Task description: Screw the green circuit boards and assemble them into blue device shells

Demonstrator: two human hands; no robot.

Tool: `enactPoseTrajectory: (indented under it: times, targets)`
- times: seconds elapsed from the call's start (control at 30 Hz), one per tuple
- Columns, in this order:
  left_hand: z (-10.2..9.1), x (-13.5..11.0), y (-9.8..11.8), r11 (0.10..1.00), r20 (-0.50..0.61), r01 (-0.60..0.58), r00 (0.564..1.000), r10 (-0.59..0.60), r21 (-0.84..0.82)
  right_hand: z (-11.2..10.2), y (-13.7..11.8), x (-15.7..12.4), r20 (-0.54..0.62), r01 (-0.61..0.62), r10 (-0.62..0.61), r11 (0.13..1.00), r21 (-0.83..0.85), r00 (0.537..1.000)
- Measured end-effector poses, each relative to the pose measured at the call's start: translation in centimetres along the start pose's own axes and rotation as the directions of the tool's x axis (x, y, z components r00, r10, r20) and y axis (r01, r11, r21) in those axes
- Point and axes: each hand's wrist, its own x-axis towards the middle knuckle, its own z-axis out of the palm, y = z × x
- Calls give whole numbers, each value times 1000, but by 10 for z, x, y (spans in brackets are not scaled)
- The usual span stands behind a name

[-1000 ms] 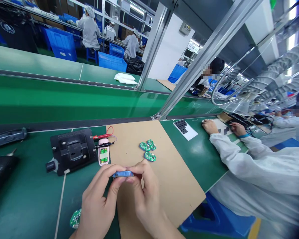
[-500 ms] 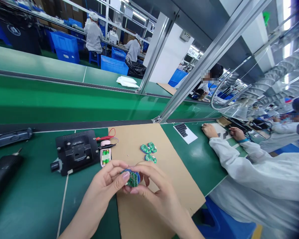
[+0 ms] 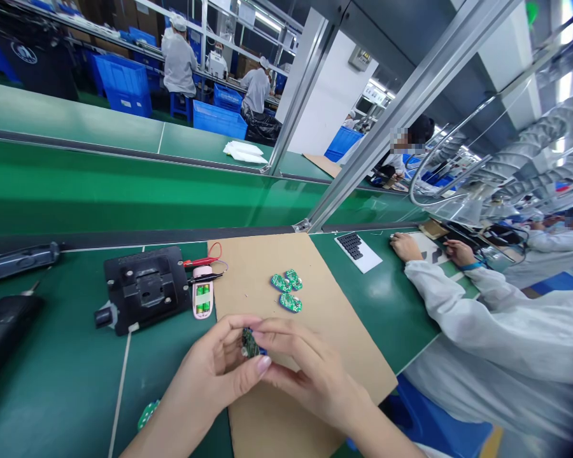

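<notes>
Between my two hands is a small circuit board [image 3: 251, 343], tilted so its dark green face shows, with a bit of blue at its right edge. My left hand [image 3: 219, 362] pinches it from the left, the thumb along its lower side. From the right, my right hand [image 3: 305, 362] grips it with fingertips over its top and the thumb beneath. Both hands are just above the cardboard sheet [image 3: 267, 420]. Beyond them on the cardboard lie three similar green boards [image 3: 290, 302]. Another green piece [image 3: 148, 413] is partly hidden by my left forearm.
Left of the cardboard are a pink battery holder [image 3: 203, 299] with clip leads, a black device [image 3: 146, 289] with a knob, and a black handheld tool [image 3: 9, 331]. At right, a white card [image 3: 358, 252] with black pieces lies near a co-worker's sleeve [image 3: 439, 305]. A metal post [image 3: 386, 127] slants up behind.
The board in my hands has been turned from face-up to a steeper tilt. My right hand has shifted slightly rightward. A green piece now shows beside my left forearm.
</notes>
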Motion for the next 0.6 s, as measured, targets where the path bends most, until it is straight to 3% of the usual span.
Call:
enactPoseTrajectory:
  times: [0.23,0.4,0.5,0.57,0.6]
  targets:
    - [0,1,-1,998,38,13,999,-11,-68,1,-4,-3,-15,-61,60,998,-13,998]
    - [-3,3,1,987,199,123,975,-100,-108,-15,-7,3,162,-128,103,979,157,981]
    - [-5,-4,1,982,272,162,954,-130,-101,-20,-6,8,165,-145,102,951,273,981]
    - [-11,-13,5,996,151,86,985,-83,-13,-15,-3,18,132,-198,163,924,326,978]
    - [-17,-19,8,996,16,28,999,-29,79,-9,0,27,127,-246,215,905,346,968]
